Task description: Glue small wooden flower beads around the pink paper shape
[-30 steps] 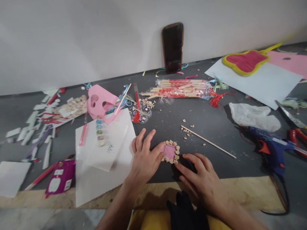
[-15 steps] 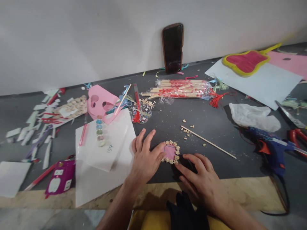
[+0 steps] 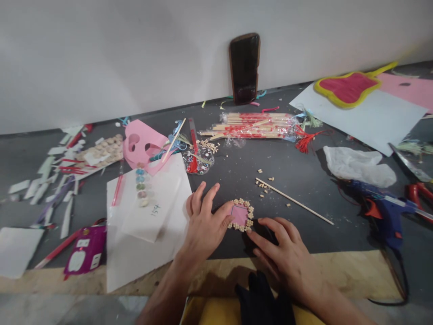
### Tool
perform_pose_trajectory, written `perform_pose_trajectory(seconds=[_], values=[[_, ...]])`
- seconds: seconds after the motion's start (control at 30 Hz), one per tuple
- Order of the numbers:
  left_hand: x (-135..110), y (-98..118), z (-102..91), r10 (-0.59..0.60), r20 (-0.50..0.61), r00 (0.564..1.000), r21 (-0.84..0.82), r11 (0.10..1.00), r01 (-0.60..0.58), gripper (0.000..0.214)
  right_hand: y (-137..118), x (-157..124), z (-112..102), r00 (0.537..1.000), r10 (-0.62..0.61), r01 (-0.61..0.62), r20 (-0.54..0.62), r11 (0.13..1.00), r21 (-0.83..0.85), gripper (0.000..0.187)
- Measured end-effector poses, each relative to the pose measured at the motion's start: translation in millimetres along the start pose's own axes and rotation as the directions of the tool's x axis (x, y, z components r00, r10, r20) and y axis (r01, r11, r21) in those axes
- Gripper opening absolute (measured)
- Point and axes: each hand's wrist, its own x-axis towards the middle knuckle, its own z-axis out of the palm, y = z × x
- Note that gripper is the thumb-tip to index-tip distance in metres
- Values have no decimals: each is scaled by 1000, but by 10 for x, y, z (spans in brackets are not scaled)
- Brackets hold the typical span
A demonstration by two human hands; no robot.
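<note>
A small pink paper piece [image 3: 240, 214], edged with clusters of pale wooden bits, lies flat on the dark tabletop between my hands. My left hand [image 3: 206, 221] is open, its fingers spread on the table and its thumb resting on the left rim of the piece. On the other side, my right hand [image 3: 284, 246] is also open, fingers loosely stretched, with a fingertip at the lower right edge of the bits. Just beyond lie several loose cut bits [image 3: 261, 186] and a thin wooden stick [image 3: 294, 201].
A blue glue gun [image 3: 382, 207] lies at right beside a white crumpled bag [image 3: 358, 164] and red-handled scissors [image 3: 417, 196]. Bundled sticks [image 3: 257, 125] in plastic lie behind, below a leaning phone [image 3: 244, 67]. White sheets [image 3: 135, 262] and a pink cut-out [image 3: 144, 144] are at left.
</note>
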Motion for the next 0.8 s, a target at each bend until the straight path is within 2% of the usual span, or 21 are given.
perform_pose_trajectory(seconds=[0.63,0.8], values=[[12,11,-8,-6,11,1000,14,1000,6,21,10,-9,24,1000,-3,3,15,1000,-11,31],[25,22,3,-16,-1,1000,25,1000,16,30,12,-19,38,1000,2,-2,16,1000,-7,31]])
